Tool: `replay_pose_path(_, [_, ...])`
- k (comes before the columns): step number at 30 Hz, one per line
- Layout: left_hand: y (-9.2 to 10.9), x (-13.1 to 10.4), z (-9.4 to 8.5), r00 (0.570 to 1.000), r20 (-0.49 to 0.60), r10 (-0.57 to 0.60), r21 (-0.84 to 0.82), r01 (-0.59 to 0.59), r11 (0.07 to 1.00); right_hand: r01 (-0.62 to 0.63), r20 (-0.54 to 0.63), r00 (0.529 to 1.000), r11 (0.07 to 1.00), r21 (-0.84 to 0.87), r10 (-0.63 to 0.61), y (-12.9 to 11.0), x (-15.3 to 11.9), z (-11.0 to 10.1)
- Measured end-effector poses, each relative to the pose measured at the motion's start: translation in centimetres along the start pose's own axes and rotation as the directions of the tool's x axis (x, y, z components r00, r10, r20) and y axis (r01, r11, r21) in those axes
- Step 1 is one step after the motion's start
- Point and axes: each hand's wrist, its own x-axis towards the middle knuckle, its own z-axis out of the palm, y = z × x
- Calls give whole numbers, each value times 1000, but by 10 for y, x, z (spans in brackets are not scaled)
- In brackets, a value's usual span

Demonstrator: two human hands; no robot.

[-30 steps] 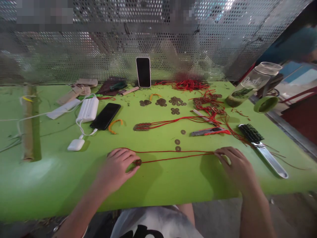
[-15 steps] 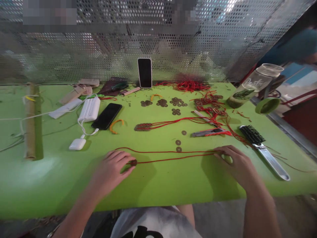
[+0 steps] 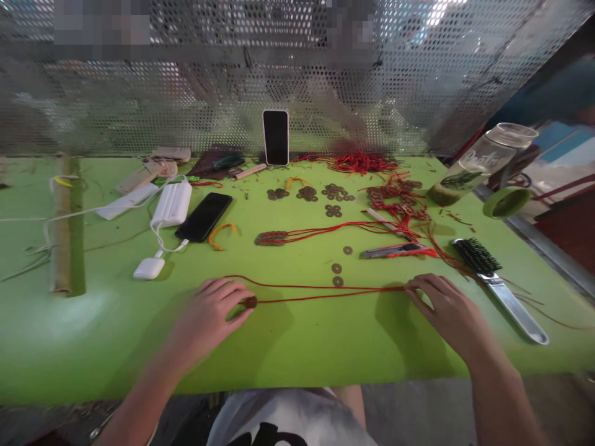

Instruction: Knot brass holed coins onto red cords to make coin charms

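Between thumb and fingers my left hand (image 3: 216,310) pinches a round dark coin (image 3: 251,302) threaded on a red cord (image 3: 307,298). The cord runs doubled across the green table to my right hand (image 3: 439,300), whose fingertips are closed on its far end. Just behind the cord lie loose coins with holes (image 3: 337,268), one of them almost touching the upper strand. Farther back, a strung row of coins (image 3: 271,238) trails several red cords to the right. My fingers partly cover the held coin.
A utility knife (image 3: 400,249) and a hairbrush (image 3: 499,288) lie at right, near a glass jar (image 3: 483,164). Coin piles (image 3: 307,194) and tangled red cord (image 3: 357,162) sit behind. At left are a black phone (image 3: 204,217), a power bank (image 3: 171,203) and a bamboo piece (image 3: 62,229).
My right hand has shifted slightly right with the cord end, and the two strands lie closer together near it. My left hand keeps its pinch. The whole view has moved a little.
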Motion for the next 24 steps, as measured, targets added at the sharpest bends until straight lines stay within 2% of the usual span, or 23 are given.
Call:
replay_pose_path(6, [-11, -11, -4, 1000, 7, -14, 34, 14, 999, 68, -39, 997, 995, 70, -65, 11, -2, 6])
replay_pose_path(10, [-18, -16, -9, 998, 18, -54, 62, 52, 997, 100, -54, 994, 994, 48, -97, 18, -3, 11])
replay_pose_path(19, [-36, -18, -18, 989, 50, -136, 78, 132, 988, 26, 90, 995, 993, 117, -37, 18, 5, 4])
replay_pose_path(24, [-41, -17, -18, 986, 66, -154, 67, 149, 986, 79, 127, 988, 995, 68, -87, 20, 8, 3])
